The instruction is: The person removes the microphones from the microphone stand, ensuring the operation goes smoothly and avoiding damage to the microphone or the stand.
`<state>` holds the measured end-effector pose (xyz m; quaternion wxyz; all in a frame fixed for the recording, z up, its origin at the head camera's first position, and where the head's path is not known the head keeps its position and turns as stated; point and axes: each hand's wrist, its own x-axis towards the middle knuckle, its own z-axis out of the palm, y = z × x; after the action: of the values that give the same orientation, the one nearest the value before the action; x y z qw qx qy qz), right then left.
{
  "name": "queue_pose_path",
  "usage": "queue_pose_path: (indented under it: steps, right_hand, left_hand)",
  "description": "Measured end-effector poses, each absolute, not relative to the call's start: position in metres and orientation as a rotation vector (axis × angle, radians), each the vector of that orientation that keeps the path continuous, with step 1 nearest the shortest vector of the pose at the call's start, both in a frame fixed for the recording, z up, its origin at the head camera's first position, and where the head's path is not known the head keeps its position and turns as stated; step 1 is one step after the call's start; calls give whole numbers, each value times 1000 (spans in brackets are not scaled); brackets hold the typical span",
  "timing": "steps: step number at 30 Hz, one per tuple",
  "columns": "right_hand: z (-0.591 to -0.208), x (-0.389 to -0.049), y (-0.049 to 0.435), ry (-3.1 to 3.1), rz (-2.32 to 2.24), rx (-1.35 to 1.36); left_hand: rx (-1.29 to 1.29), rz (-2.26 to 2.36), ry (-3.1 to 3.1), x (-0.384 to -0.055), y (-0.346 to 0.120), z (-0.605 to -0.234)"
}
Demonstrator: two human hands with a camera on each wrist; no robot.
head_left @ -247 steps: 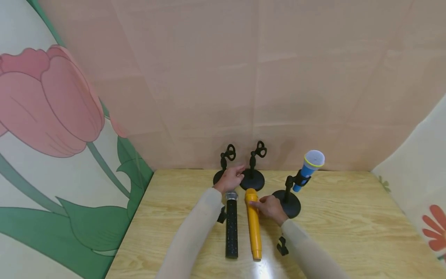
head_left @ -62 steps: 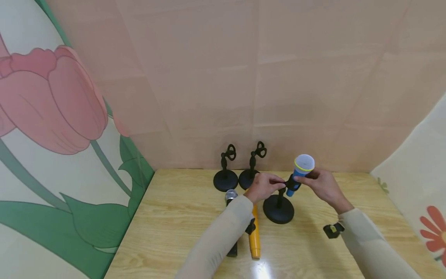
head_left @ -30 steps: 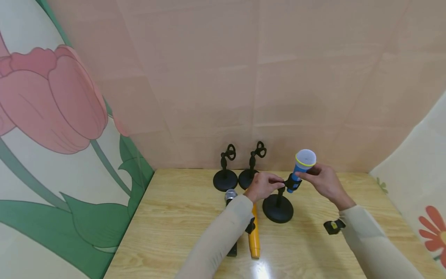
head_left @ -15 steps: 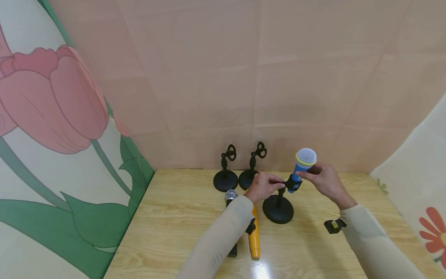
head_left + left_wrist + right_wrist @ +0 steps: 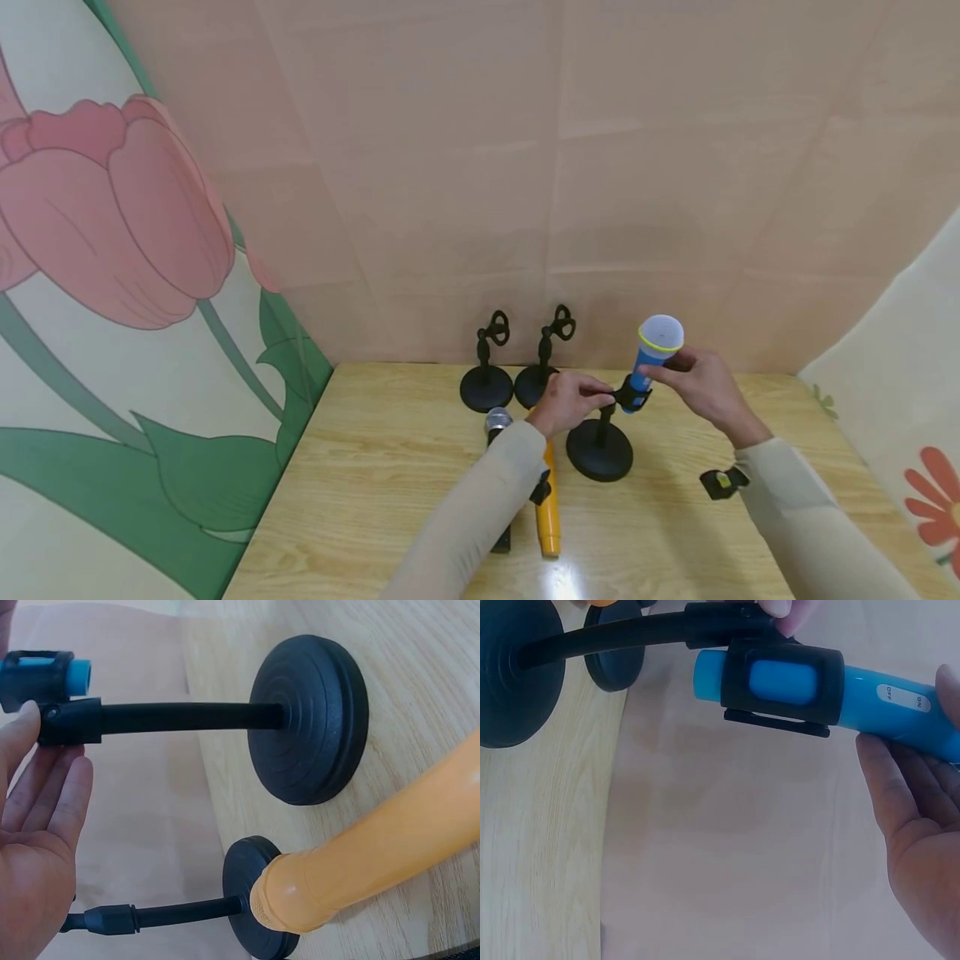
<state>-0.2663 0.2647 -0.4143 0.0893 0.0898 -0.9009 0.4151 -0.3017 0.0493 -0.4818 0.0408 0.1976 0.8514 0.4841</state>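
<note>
At the far left, flush against the back wall, two empty black stands sit side by side on the wooden table, and in front of them a black microphone and an orange microphone lie flat, partly hidden under the left sleeve. Next comes the left hand, its fingertips pinching the joint at the top of the third stand, just below the clip. That clip wraps the lower end of the blue microphone, which stands tilted above the round base, white head up. Furthest right, the right hand curls its fingers round the blue body near the on-off switch. The microphone looks like light, rigid, smooth plastic, probably a toy, so it may slide in the clip; the barrel just above the clip seems the surest hold. The weighted base should keep the stand put while the left hand steadies the stem.
</note>
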Motion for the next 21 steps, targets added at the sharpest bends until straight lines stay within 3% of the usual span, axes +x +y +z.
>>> queue_pose_path:
  steps: [21]
  right_hand:
    - [-399, -266, 264, -2675, 1244, 275]
  left_hand:
    - [575, 1486, 2602, -303, 49, -480]
